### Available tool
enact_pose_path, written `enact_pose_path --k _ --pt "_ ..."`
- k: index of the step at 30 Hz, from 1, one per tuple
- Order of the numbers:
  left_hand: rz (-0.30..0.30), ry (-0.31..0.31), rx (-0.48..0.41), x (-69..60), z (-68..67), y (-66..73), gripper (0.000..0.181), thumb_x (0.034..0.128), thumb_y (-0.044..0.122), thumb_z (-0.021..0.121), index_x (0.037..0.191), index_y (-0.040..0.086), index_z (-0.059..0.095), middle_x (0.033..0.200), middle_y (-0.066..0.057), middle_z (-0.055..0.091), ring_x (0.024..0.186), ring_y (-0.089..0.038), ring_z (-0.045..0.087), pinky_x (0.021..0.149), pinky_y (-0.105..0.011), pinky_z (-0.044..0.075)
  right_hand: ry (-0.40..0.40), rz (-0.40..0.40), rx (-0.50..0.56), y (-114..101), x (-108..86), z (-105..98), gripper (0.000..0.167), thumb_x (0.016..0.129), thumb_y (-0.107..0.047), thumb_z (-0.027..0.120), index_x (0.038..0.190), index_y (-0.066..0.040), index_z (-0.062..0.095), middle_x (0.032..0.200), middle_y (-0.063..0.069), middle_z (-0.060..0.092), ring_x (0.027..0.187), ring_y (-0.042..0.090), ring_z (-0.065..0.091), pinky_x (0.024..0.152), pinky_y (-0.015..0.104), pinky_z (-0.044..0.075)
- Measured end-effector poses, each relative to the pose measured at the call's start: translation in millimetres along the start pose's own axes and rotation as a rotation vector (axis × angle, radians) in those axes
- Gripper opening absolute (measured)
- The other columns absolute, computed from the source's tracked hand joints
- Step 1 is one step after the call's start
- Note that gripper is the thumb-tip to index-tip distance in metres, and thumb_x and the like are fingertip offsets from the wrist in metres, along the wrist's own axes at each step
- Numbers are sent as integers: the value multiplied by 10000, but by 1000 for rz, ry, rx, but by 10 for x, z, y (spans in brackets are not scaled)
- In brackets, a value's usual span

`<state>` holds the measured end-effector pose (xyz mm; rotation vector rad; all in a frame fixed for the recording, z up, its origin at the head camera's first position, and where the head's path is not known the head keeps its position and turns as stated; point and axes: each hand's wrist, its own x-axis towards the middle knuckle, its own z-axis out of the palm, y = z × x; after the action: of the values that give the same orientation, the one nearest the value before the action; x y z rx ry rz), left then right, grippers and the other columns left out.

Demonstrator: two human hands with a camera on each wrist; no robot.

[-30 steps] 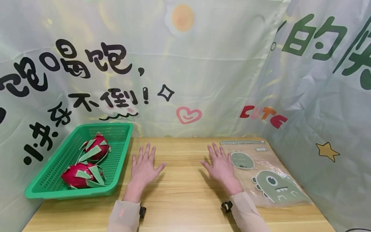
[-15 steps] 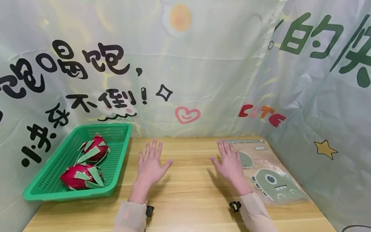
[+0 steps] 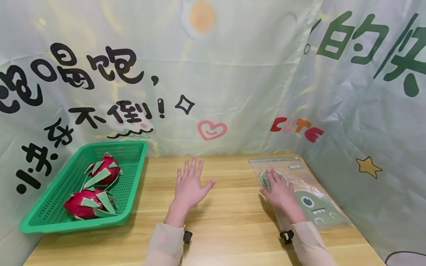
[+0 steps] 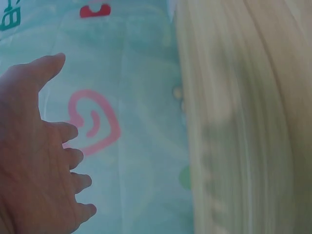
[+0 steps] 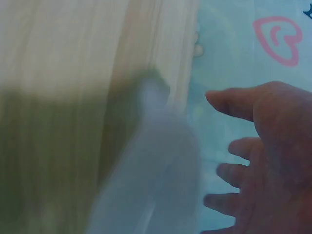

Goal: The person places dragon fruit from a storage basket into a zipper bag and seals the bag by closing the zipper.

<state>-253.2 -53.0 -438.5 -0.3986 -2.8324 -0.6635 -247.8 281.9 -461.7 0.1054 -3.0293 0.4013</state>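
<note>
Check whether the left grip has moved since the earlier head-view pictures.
Yes. In the head view, the left grip has moved right, farther from the green basket.

From the middle of the pale wooden table, the green rectangular plastic basket sits on it around 9 to 10 o'clock. Two rounded red-and-green dragon fruits are in there, one roughly 7 o'clock from the other. Flat clear printed plastic bag is at 2 to 3, right hand over its 9 o'clock side. Left hand is between basket and bag. White printed fabric curtain behind, 12 o'clock.
</note>
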Motion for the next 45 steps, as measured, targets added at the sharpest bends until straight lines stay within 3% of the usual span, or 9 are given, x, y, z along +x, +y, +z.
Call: enact_pose_path --k 5,14,19,25,31,38,40,45 --pt "36 -57 0 58 136 156 915 987 704 497 1670 165 215 1746 -63 53 1601 -345 4 1259 -634 61 -112 -8 -13 95 -36 -20 776 988 -350 661 1570 60 349 1623 319 294 1452 599 270 1074 831 249" --pt "107 -150 -11 121 402 317 906 990 717 474 1671 181 212 1745 -48 41 1600 -333 20 1264 -619 77 -208 -52 -4 89 -67 7 596 1020 -226 589 1498 104 451 1589 335 350 1429 593 329 1106 720 351" --pt "136 -206 -92 138 493 350 908 996 730 439 1667 155 229 1744 -75 75 1597 -354 44 1258 -633 91 -170 -105 -29 76 -78 27 467 1051 -135 517 1447 113 513 1533 350 424 1382 585 408 1106 680 383" --pt "136 -293 -277 184 558 397 867 1033 687 401 1668 129 206 1739 -89 71 1586 -404 67 1233 -686 107 -90 -155 16 47 -106 52 386 1065 -102 499 1380 103 590 1450 332 531 1294 558 523 1086 646 425" --pt "64 -342 -517 257 682 437 823 1060 620 421 1673 130 171 1736 -101 83 1583 -413 85 1245 -657 106 -32 -149 100 -27 -167 101 372 1058 -97 520 1370 84 612 1424 312 565 1273 525 562 1078 623 449" --pt "-122 -337 -808 317 791 418 845 1046 631 446 1673 132 178 1710 -169 199 1559 -431 186 1236 -650 170 57 -149 173 -230 -257 135 381 1066 -92 514 1401 75 589 1386 297 603 1259 494 592 1077 595 465" --pt "-168 -327 -867 337 800 417 851 1045 631 448 1674 129 171 1696 -197 228 1548 -449 211 1232 -651 185 80 -152 184 -288 -283 158 382 1064 -90 523 1412 54 590 1367 289 621 1225 487 617 1052 591 489" --pt "-200 -260 -968 400 825 418 799 1082 470 487 1655 27 150 1671 -271 225 1530 -469 243 1234 -612 224 121 -186 221 -447 -340 214 379 1046 -67 559 1409 32 602 1337 282 645 1158 476 659 990 582 536"
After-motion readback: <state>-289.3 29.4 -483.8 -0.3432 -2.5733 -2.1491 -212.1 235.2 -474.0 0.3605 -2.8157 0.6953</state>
